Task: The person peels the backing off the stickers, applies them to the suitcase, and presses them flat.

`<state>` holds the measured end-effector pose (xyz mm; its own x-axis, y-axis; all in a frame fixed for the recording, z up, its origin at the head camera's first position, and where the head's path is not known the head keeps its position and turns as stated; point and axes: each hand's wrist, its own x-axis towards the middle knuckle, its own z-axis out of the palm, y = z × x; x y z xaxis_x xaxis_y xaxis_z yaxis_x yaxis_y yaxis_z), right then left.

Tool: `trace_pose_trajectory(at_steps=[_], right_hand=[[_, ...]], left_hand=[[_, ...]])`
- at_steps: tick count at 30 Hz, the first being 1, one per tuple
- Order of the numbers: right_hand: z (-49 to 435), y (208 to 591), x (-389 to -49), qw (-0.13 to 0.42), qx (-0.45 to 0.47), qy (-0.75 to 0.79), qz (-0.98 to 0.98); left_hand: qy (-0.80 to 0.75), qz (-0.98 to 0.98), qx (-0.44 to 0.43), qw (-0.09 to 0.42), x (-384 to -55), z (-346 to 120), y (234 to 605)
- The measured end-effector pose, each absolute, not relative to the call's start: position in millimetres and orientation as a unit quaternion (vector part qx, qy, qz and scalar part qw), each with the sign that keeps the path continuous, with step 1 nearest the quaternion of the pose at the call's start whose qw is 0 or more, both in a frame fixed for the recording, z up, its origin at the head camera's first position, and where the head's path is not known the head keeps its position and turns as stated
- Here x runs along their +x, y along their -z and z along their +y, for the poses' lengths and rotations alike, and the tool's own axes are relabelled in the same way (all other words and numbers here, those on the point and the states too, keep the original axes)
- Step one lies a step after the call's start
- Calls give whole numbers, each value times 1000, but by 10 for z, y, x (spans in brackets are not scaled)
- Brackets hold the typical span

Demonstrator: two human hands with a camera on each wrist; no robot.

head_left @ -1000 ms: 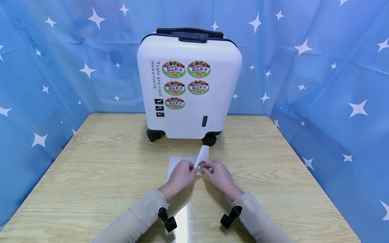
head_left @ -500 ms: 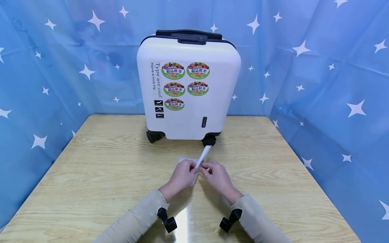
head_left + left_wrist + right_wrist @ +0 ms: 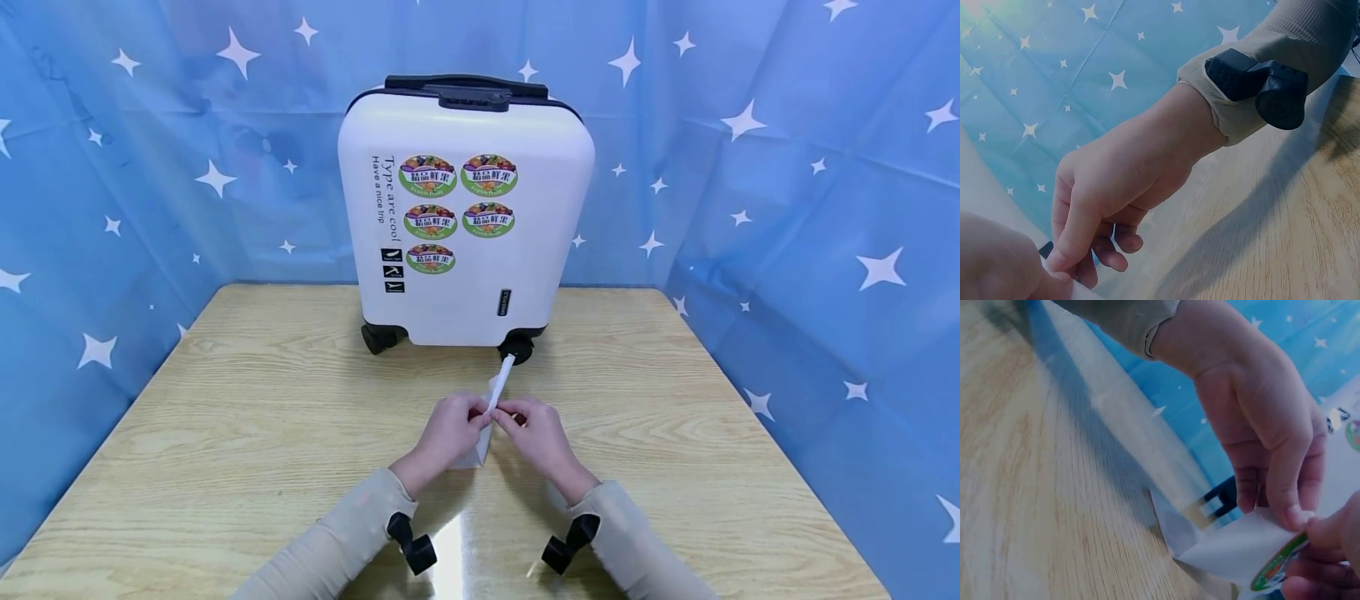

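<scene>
My left hand [image 3: 448, 429] grips a white sticker sheet [image 3: 502, 379], which stands bent and nearly edge-on above the table. My right hand [image 3: 538, 432] meets it fingertip to fingertip at the sheet's edge. In the right wrist view, an oval fruit sticker [image 3: 1277, 565] with a green border shows on the folded sheet, its upper end between the right thumb and fingers; whether they pinch the sticker alone or the backing too, I cannot tell. In the left wrist view, the right hand [image 3: 1122, 181] has thumb and index finger together, with the other fingers loosely bent.
A white suitcase [image 3: 543, 250] stands upright behind the hands on the wooden table [image 3: 225, 417], with several oval fruit stickers [image 3: 489, 175] on its front. Its black wheel [image 3: 516, 347] is just beyond the sheet. A blue star-patterned curtain [image 3: 675, 125] surrounds the table.
The sheet has been turned and bent from lying flatter, with the sticker's face visible, to nearly edge-on in the head view. The hands have stayed in almost the same place, fingertips together.
</scene>
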<state>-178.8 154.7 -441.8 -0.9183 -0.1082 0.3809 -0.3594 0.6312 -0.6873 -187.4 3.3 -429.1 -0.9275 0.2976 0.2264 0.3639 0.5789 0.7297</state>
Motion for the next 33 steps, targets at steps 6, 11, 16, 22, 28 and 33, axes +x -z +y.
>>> trace_pose_trajectory(at_steps=[6,11,16,22,28,33], right_hand=[[1551,4419,-1780,159,136,-421,-883],[1546,4417,-1766,155,131,-428,-881],[1541,4404,-1770,152,125,-432,-880],[1552,4377,-1793,147,104,-449,-875],[1550,4356,-1784,134,117,-467,-866],[1534,4351,-1787,138,117,-472,-863]], left_hand=[[413,-887,-198,51,-1876,28,4288],[411,-890,-191,45,-1874,33,4309],[406,-890,-199,58,-1871,37,4314],[416,-882,-210,73,-1878,33,4257],[419,-881,-206,73,-1898,23,4221],[403,-886,-209,92,-1904,41,4232]])
